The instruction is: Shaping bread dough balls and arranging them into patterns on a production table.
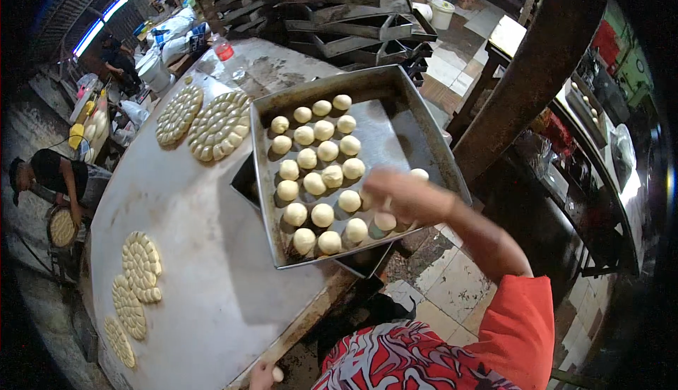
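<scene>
Rows of round pale dough balls (328,150) sit in a deep metal tray (417,136), covering mostly its left and near parts. My right hand (404,196) is over the near right part of the tray, among the dough balls there. Motion smears its fingers, and I cannot make out whether it grips a ball. Down at the table's near edge, my left hand (261,376) is partly cut off by the frame. Its fingers are curled with a small dough ball (277,374) at them.
Beneath the tray lies another dark tray (367,260), on the pale worktable (205,249). Flat rounds of segmented dough (219,127) lie along the table's left side. Stacked metal trays (346,8) stand behind. A dark post (530,72) rises at right; another person (56,178) works far left.
</scene>
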Motion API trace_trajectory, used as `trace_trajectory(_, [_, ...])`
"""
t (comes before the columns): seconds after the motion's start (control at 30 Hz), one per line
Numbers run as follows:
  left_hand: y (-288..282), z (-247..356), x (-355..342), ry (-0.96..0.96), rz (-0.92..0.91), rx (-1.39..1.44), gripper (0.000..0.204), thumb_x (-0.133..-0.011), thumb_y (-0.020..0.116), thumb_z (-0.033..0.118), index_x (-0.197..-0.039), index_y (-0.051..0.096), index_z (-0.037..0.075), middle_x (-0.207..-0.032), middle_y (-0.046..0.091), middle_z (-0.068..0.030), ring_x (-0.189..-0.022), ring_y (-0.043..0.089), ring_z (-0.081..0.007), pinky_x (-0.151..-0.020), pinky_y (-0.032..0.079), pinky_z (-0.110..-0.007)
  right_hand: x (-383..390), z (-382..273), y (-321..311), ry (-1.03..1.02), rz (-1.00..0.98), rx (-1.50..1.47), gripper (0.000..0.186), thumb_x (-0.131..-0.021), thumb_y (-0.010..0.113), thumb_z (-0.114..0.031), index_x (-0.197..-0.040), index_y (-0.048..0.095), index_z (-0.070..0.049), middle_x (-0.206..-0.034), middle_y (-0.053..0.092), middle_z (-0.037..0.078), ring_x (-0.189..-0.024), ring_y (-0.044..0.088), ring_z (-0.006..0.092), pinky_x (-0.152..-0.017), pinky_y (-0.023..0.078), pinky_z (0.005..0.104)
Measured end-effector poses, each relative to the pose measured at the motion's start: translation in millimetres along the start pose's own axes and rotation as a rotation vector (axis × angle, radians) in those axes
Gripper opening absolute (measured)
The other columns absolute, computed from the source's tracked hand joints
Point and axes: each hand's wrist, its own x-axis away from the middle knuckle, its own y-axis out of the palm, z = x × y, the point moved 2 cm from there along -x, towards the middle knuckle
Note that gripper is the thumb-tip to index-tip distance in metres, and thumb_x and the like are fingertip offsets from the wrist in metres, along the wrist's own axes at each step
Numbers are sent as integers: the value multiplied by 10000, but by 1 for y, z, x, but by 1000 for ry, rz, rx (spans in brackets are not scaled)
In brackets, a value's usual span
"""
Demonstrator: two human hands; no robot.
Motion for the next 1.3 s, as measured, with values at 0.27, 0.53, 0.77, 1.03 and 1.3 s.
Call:
trace_trajectory(0.27, [-58, 465, -41, 876, -675, 651, 444, -786, 636, 77, -1190, 464, 12, -1129, 484, -98, -1044, 491, -170, -880, 441, -319, 44, 123, -19, 598, 10, 428, 318, -833, 517, -267, -1039, 554, -27, -1092, 526, 162, -1051, 489, 377, -893, 434, 427])
trace_trajectory(0.53, [45, 578, -119, 1191, -127, -281, 588, -721, 670, 189, -1241, 441, 35, -1197, 492, -187, -1121, 468, -321, -963, 356, -428, 91, -57, -35, 402, 742, 249, 447, -788, 658, -142, -1187, 488, -37, -1194, 512, 193, -1132, 478, 353, -965, 381, 450])
trace_trajectory(0.77, [-83, 357, -127, 997, 146, 604, 398, -808, 632, 143, -1175, 511, 48, -962, 600, -99, -928, 568, -278, -831, 442, -386, 64, -133, 162, 265, -90, -614, 249, -806, 632, -161, -1017, 571, -43, -996, 595, 129, -958, 556, 346, -841, 449, 418])
trace_trajectory(1.03, [-84, -157, -28, -257, 581, 4, 476, -840, 576, 247, -1227, 468, -7, -1308, 407, -180, -1219, 361, -342, -1012, 297, -460, -131, -158, 394, -13, 53, 248, 234, -806, 609, -260, -935, 565, -71, -1101, 498, 162, -1011, 443, 357, -897, 351, 446])
trace_trajectory(1.3, [-79, -244, 25, -337, 789, -60, 480, -822, 554, 276, -1245, 479, 59, -1361, 371, -141, -1274, 282, -353, -1055, 203, -522, -421, -250, 513, 739, 260, 118, 532, -913, 334, -522, -1057, 605, -88, -1250, 422, 165, -1161, 373, 339, -935, 322, 474])
